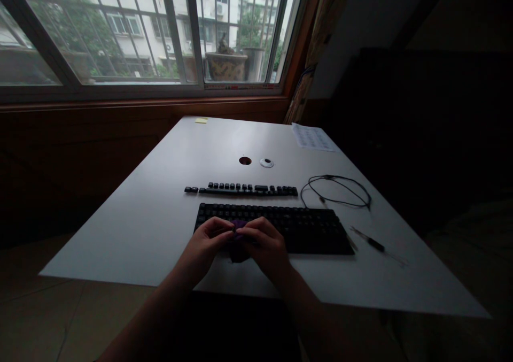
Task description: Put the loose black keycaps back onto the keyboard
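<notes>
Both hands meet above the front left part of a black keyboard [312, 228]. My left hand [209, 237] is closed, its thumb and fingertips pinching a small dark piece that looks like a keycap, mostly hidden by the fingers. My right hand [267, 240] is closed on a purple cloth [240, 223], which wraps against that piece; a dark fold hangs below the fingers. Behind the keyboard, loose black keycaps [248, 190] lie in rows, with two set apart at the left end.
A black cable [340, 177] lies coiled behind the keyboard's right side. To the right rests a thin tool with a black handle [375, 244]. Farther back are a round table hole [245, 161], its white cover [266, 163], printed paper [315, 137] and yellow sticky notes [201, 120].
</notes>
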Motion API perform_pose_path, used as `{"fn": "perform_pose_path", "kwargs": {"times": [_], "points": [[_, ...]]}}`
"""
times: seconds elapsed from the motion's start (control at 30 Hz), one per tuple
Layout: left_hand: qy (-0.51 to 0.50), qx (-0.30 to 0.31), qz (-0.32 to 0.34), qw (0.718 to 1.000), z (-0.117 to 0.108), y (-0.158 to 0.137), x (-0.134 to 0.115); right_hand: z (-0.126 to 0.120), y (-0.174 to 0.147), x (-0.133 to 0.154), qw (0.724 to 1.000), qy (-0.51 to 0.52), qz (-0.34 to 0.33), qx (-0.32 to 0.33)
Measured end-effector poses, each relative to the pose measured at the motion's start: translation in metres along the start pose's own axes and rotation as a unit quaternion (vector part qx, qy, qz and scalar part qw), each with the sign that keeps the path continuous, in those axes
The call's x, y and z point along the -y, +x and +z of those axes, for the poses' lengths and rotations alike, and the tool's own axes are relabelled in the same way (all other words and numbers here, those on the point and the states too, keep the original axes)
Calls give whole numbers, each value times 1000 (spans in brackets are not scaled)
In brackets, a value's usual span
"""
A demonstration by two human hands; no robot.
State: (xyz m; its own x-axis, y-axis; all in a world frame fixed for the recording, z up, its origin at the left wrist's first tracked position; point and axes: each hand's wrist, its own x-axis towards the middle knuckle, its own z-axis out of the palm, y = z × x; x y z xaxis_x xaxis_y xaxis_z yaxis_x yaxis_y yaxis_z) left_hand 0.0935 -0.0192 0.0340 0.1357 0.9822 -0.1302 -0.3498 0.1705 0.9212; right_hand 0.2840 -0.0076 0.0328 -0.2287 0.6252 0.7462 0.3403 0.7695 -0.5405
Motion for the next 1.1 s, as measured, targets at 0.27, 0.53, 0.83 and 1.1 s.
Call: {"fn": "perform_pose_path", "kwargs": {"times": [0.27, 0.53, 0.83, 1.1], "points": [[-1, -17, 22, 1000, 1, -1, 0, 1, 0, -2, 1000, 5, -11, -4], [-5, -10, 15, 1000, 1, 0, 0, 0, -1, -1, 1000, 21, 13, -4], [4, -4, 14, 1000, 1, 0, -3, 1, -1, -5, 999, 40, 28, -3], [6, 0, 16, 1000, 2, 1, -3, 0, -1, -3, 999, 37, 40, 1]]}}
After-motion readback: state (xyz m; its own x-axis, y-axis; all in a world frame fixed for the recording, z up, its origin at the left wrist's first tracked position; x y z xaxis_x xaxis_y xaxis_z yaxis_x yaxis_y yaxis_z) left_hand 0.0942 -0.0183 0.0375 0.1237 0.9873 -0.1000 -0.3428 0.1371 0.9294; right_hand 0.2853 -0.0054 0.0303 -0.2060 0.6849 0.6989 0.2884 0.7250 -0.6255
